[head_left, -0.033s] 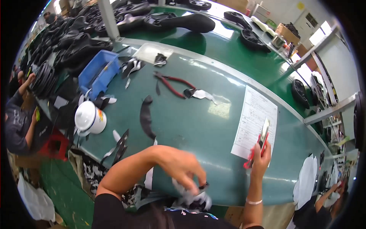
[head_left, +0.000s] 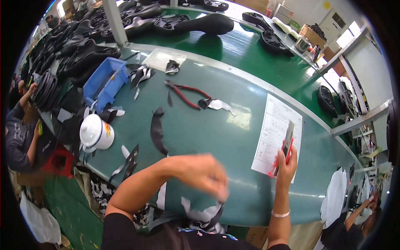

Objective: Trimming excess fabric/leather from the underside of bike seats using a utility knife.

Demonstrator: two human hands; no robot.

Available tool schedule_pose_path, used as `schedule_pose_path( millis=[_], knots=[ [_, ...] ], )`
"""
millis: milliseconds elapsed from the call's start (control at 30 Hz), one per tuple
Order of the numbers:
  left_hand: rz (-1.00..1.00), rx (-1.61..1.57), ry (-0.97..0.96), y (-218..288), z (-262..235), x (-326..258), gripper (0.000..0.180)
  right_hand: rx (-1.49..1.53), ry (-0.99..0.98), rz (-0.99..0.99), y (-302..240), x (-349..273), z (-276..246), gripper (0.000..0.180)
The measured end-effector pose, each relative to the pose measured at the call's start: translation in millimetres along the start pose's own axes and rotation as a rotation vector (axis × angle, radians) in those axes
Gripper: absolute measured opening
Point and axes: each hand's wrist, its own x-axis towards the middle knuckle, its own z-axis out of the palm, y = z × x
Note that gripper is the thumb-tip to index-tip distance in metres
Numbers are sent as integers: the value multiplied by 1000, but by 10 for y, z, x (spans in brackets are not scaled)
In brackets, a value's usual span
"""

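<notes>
My right hand (head_left: pixel 286 162) is closed around a red-handled tool (head_left: pixel 288 139) with a long flat silver blade, its tip pointing away from me. I cannot tell its exact kind. It stands over a printed paper sheet (head_left: pixel 277 133) on the green table. My left hand (head_left: pixel 204 177) is smeared by motion, bent downward near the table's front edge. Just below its fingers, close to my body, lies black-and-white material (head_left: pixel 204 214). Whether the fingers grip it cannot be made out. Beyond that arm is a curved dark strip (head_left: pixel 157 131).
Red-handled pliers (head_left: pixel 183 93) lie mid-table beside a white scrap (head_left: pixel 220 105). At the left are a lidded white mug (head_left: pixel 98 132), a blue bin (head_left: pixel 106 83) and dark offcuts (head_left: pixel 131 162). Black saddles (head_left: pixel 208 25) rest past the metal rail. A co-worker (head_left: pixel 21 135) sits at far left.
My left hand has risen slightly and shifted right, away from the black-and-white material below it. The tool in my right hand has tilted a little; the view has moved slightly.
</notes>
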Motion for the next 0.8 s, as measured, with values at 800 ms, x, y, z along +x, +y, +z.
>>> schedule_pose_path(
  millis=[800],
  knots=[
    [-124,127,664,-596,-414,142,16,104,111,-155,744,4731,2082,48]
  ],
)
